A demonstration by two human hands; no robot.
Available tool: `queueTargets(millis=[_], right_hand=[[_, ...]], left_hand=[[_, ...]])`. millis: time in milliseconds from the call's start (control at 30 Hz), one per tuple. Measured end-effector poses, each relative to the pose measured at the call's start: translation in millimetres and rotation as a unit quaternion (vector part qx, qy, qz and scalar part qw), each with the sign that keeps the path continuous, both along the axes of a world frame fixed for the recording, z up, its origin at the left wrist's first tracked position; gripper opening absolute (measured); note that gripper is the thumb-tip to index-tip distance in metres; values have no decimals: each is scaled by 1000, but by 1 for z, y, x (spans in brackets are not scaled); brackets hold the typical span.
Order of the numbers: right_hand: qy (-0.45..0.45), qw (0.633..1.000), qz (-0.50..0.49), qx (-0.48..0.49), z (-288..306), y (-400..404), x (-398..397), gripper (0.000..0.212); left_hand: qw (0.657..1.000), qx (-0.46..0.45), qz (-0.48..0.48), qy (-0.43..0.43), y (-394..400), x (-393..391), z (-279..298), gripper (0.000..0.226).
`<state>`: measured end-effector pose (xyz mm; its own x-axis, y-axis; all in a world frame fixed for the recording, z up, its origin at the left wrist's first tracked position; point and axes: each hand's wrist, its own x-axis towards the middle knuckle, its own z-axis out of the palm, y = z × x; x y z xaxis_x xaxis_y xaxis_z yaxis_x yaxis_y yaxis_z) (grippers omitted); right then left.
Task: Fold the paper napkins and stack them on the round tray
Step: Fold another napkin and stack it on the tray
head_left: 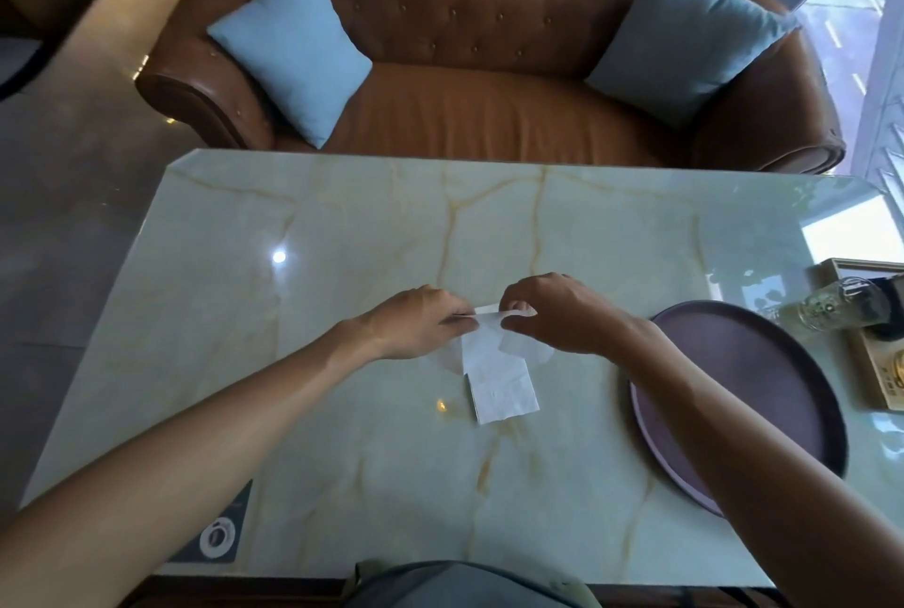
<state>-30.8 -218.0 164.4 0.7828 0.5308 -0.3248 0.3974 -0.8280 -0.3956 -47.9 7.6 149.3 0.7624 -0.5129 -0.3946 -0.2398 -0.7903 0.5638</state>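
A thin white paper napkin (482, 343) hangs just above the marble table (342, 225), pinched at its top edge by both hands. My left hand (420, 321) grips its left corner and my right hand (553, 314) grips its right corner. Right below it a folded white napkin (504, 393) lies flat on the table. The round dark purple tray (763, 377) sits to the right with nothing on the part I can see; my right forearm crosses over its near left rim.
A wooden box (875, 363) with a glass bottle (841, 309) lying on it stands at the right edge, beyond the tray. A brown leather sofa (489, 108) with two blue cushions faces the table's far side. A dark sticker (220, 534) marks the near left corner.
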Motion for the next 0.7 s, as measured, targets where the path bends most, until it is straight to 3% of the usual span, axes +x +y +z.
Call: queueTargets(millis=[700], right_hand=[[22,997,-76,-16,-3,-29,7,22]], left_hand=[[996,-41,74,8,42,10,-5,26]])
